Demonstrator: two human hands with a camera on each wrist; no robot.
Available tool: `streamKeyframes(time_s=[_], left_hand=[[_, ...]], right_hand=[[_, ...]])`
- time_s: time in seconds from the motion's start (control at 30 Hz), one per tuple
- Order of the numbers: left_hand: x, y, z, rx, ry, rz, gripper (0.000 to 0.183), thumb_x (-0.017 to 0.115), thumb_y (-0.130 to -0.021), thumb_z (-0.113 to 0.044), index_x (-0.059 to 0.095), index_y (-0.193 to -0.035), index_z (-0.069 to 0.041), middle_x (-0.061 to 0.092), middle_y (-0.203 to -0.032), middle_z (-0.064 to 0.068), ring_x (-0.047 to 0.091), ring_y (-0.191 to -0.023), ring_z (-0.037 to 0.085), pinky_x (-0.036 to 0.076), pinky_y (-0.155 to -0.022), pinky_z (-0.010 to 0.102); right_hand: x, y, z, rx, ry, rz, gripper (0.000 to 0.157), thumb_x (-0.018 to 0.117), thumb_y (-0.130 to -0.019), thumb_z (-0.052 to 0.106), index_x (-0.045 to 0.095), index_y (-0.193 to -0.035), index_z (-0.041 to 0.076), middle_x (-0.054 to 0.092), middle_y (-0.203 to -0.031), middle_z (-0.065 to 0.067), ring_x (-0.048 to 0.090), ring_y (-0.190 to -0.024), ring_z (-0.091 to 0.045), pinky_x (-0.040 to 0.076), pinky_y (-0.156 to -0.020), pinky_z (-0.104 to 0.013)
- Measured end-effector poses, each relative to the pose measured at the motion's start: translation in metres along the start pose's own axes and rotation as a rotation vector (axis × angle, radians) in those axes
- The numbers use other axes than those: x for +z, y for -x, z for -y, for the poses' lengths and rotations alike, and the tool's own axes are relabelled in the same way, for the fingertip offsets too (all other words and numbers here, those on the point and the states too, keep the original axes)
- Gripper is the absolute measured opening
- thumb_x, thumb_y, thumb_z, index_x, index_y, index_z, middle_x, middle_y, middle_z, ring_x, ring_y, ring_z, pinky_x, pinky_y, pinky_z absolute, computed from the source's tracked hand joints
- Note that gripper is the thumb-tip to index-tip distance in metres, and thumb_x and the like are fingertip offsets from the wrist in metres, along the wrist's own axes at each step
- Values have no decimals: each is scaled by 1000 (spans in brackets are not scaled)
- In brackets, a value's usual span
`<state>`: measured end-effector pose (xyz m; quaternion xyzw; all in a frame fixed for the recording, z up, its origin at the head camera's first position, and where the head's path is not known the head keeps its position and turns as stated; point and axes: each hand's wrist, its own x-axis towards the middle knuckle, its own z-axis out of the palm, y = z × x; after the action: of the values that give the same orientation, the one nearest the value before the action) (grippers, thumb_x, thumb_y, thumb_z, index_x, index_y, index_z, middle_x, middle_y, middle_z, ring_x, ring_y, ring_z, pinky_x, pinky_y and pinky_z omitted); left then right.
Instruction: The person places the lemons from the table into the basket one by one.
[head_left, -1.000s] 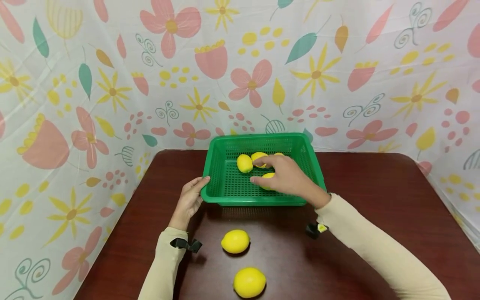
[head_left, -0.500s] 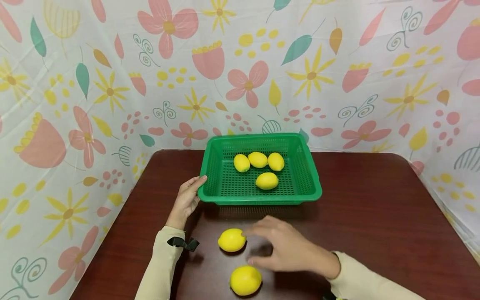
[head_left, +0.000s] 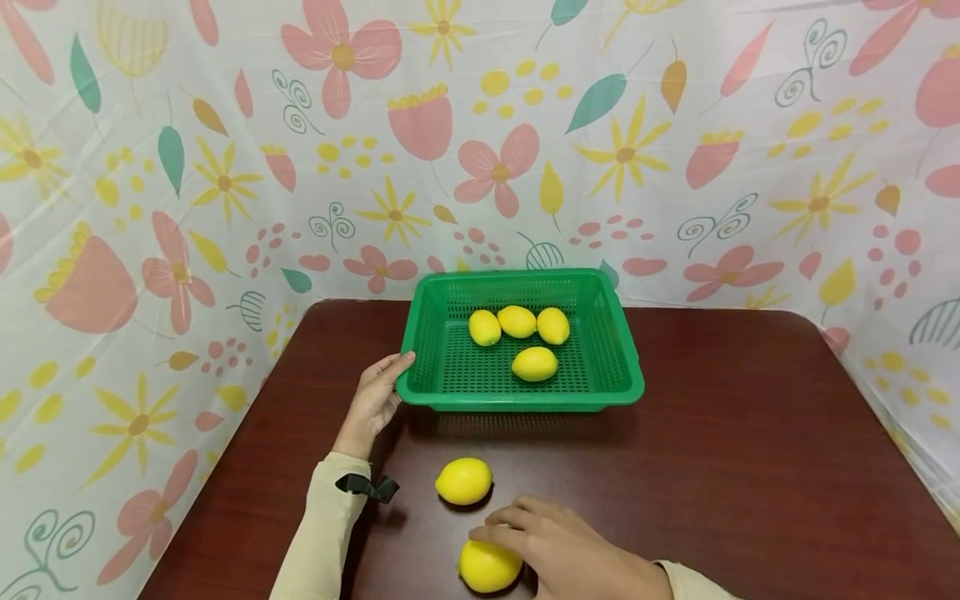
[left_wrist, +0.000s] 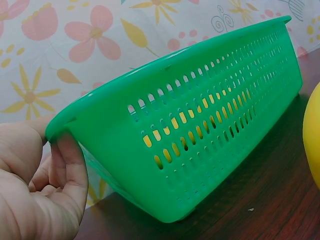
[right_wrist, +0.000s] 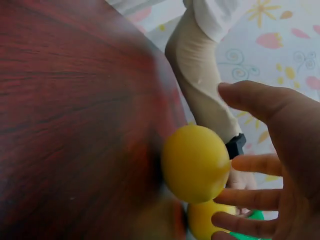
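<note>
Left hand held a green basket's corner while the right hand spread over a lemon

The basket (head_left: pixel 517 403) was moulded plastic, rectangular and shallow, with a smooth rolled rim, flared walls pierced by rows of rounded slots, and a fine grid floor. Four lemons lay inside: three (head_left: pixel 517 322) in a row toward the back and one (head_left: pixel 535 364) by itself nearer the front. All were bright yellow ovals, smooth and faintly shiny, some tapering to a small tip. The desk (head_left: pixel 765 450) beneath was dark red-brown with a streaked wood grain and a soft gloss. Behind it hung a thin, lightly creased white cloth (head_left: pixel 498 171) printed with pink, yellow and teal flowers and leaves.

The left hand (head_left: pixel 373 400) gripped the basket's front left corner, thumb above the rim and fingers curled beneath. Two more lemons rested on the desk in front of the basket. The far lemon (head_left: pixel 464 481) lay between the basket and the near lemon (head_left: pixel 490 568), apart from both hands. The right hand (head_left: pixel 573 550) was at the near lemon's right, thumb wide of the fingers, fingertips over its far side; whether they touched the peel could not be told.
</note>
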<state>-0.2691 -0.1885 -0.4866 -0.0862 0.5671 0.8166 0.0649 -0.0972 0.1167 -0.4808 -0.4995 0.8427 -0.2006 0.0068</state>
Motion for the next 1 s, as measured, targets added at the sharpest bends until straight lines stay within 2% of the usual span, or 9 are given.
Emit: streamKeyframes(time_s=[0.2, 0.5, 0.77, 1.0], left_hand=[[-1, 0, 1, -8, -18, -13, 29, 69, -101, -21, 63, -120, -1, 70, -93, 1, 69, -77, 10, 59, -68, 24], [1, 0, 0, -4, -9, -2, 24, 69, -101, -20, 64, -116, -3, 69, -92, 1, 69, -75, 9, 58, -66, 22], [0, 0, 1, -3, 6, -1, 21, 68, -101, -19, 64, -113, -2, 69, -90, 2, 68, -73, 9, 58, -64, 21], [0, -1, 2, 1, 21, 0, 17, 67, -102, -18, 65, -111, -4, 70, -89, 2, 70, -72, 9, 59, -64, 21]], right_hand=[[9, 2, -2, -31, 1, 31, 53, 52, -101, 62, 57, -141, 27, 62, -130, 12, 56, -108, -7, 54, -86, -30], [13, -1, -4, -10, -38, -10, 49, 70, -96, 50, 59, -138, 28, 64, -124, 14, 56, -102, -4, 53, -83, -26], [17, -3, -6, -28, -77, -42, 49, 75, -92, 49, 62, -135, 27, 67, -118, 16, 53, -95, -1, 49, -78, -17], [23, -4, -8, -29, -82, -88, 48, 73, -94, 51, 63, -134, 26, 67, -117, 17, 55, -98, -2, 50, -80, -18]])
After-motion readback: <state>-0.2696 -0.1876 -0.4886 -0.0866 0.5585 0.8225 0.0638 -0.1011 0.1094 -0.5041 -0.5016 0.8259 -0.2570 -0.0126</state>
